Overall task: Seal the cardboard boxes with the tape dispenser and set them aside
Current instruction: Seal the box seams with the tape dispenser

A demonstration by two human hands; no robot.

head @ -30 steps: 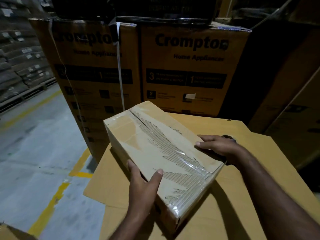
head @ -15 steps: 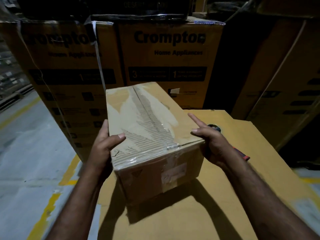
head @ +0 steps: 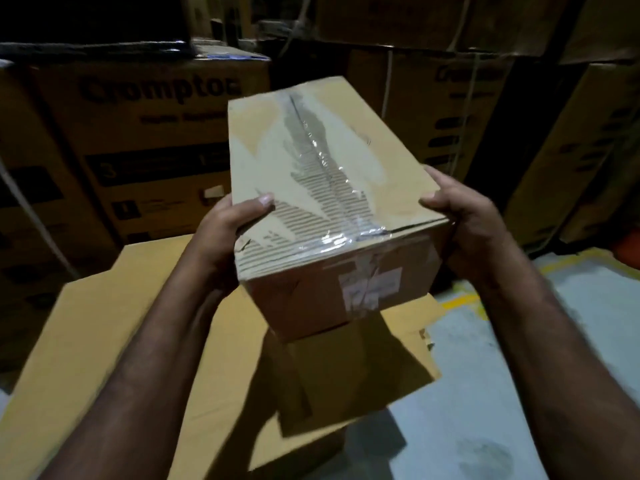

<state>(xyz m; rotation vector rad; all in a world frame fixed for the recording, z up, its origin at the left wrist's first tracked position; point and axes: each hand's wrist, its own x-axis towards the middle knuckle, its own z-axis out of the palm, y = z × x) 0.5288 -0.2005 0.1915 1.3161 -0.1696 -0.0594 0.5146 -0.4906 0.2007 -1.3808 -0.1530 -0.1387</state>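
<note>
Several stacked cartons, the nearest printed "Crompton", are filling the dim background from edge to edge. Grey concrete floor is showing at lower right, with a yellow line crossing it just beyond the work spot. Flattened cardboard sheets are lying below the arms, and a hard shadow is falling across them.

Above those sheets a person is holding one cardboard box in the air, in front of the cartons, its long axis pointing away and its near end facing the camera. Both forearms are reaching forward from the bottom of the frame, one on each side of the box.

The left hand is gripping the near left edge, thumb lying flat on the top face and palm against the side (the other fingers are hidden behind the box). The right hand is gripping the near right edge the same way, thumb hooked over the top and the rest of the hand wrapping down the side wall.

Clear tape is running along the centre seam of the top and is glinting where it folds over the near edge. A pale label, crossed by tape, is sitting on the near end face; its print is too blurred to read.
</note>
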